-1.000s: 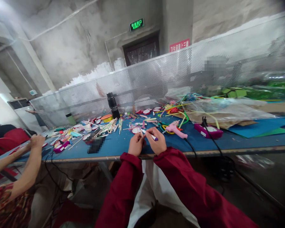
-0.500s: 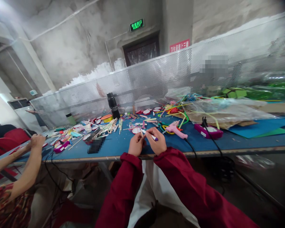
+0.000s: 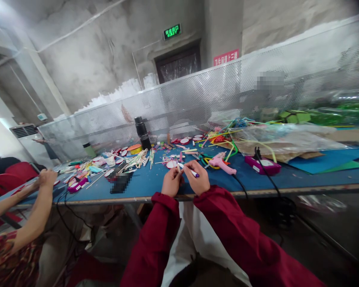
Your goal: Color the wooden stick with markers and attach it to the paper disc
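My right hand [image 3: 196, 176] is closed around a white marker pen [image 3: 193, 173] with a purple end, its tip pointing left toward my other hand. My left hand [image 3: 172, 181] pinches a small pale stick [image 3: 178, 169], mostly hidden by the fingers. Both hands are close together above the table's front edge. Just beyond them lies a round white piece with a red rim [image 3: 171, 164]. A pink glue gun [image 3: 223, 163] rests to the right of my right hand, its black cord running off the front edge.
The blue table [image 3: 155, 184] carries a pile of thin sticks [image 3: 139, 159], a black bottle [image 3: 142, 133], a purple box [image 3: 262, 165] with a black plug, and coloured sheets [image 3: 326, 160] under plastic. A perforated metal screen [image 3: 182, 105] stands behind. At left, a co-worker's arms [image 3: 38, 203] reach over the table.
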Motion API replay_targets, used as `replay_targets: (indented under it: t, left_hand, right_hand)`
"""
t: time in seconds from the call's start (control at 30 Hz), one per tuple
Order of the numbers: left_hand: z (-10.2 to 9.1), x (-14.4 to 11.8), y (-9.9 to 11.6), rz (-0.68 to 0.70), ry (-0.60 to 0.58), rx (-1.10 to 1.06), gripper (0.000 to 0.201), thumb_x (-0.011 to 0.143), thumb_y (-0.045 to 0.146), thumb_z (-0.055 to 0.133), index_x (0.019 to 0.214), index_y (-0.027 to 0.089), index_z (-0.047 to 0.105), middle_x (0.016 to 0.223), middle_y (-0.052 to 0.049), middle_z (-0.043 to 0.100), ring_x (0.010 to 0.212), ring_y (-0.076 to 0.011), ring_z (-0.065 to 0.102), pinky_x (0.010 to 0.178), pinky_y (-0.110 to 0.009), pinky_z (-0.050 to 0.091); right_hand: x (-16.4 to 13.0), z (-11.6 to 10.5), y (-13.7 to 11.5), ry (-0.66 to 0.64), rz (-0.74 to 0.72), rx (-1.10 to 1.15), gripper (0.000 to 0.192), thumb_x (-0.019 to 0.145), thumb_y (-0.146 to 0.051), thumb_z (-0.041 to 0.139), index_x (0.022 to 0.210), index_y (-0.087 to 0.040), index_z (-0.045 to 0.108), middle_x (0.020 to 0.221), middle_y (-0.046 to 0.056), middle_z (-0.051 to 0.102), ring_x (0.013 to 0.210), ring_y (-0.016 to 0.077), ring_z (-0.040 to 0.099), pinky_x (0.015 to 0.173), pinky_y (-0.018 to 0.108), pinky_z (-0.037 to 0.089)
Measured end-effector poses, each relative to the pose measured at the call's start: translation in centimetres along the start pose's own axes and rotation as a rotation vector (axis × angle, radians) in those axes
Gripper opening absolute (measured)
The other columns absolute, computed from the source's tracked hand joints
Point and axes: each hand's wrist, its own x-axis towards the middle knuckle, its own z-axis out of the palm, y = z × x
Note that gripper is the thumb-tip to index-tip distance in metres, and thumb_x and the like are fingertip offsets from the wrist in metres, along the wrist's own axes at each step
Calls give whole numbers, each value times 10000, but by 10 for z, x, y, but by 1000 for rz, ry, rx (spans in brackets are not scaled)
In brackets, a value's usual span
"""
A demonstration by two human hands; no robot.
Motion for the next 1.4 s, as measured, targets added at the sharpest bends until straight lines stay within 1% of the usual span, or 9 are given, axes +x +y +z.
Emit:
replay_targets:
  t: [0.17,0.3,0.7,0.9,1.2,1.4]
  left_hand:
    - [0,1,-2,8,-7,-3,329,921,504,617,858,182,588,587,31,591,482,-103,480,509,-224,365]
    - [0,1,-3,7,-6,-14,326,915,500,634,872,179,599,582,30,592,481,-105,477,505,-224,362]
    - [0,0,0,7,-7,-34,333,906,506,642,865,179,594,582,32,585,482,-105,478,500,-225,354]
    - [1,1,-3,1,0,-27,360,905,529,642,850,177,590,572,31,590,476,-102,475,502,-221,354]
    - [0,1,-4,16,-12,6,314,941,485,590,883,176,589,580,32,584,482,-104,479,504,-222,357]
    - [0,1,-4,11,-10,13,315,938,484,598,863,178,582,589,29,591,480,-102,480,503,-223,357]
  right_hand:
    - [0,0,1,-2,-2,-3,169,925,-334,550,790,-253,611,783,18,694,767,203,648,722,319,487]
    - [0,-1,0,-10,-1,1,173,932,-342,544,801,-252,613,788,21,698,774,205,654,728,320,493]
    - [0,1,3,-6,2,10,142,926,-320,550,824,-248,617,798,19,705,779,202,666,732,312,497]
    - [0,1,3,-12,4,13,151,925,-327,553,816,-244,614,796,21,703,777,202,669,729,313,494]
    - [0,1,2,-4,8,15,143,924,-323,553,820,-246,615,793,24,707,776,206,669,730,320,502]
    - [0,2,5,2,-5,23,141,925,-324,555,828,-248,624,793,22,699,772,205,667,725,316,504]
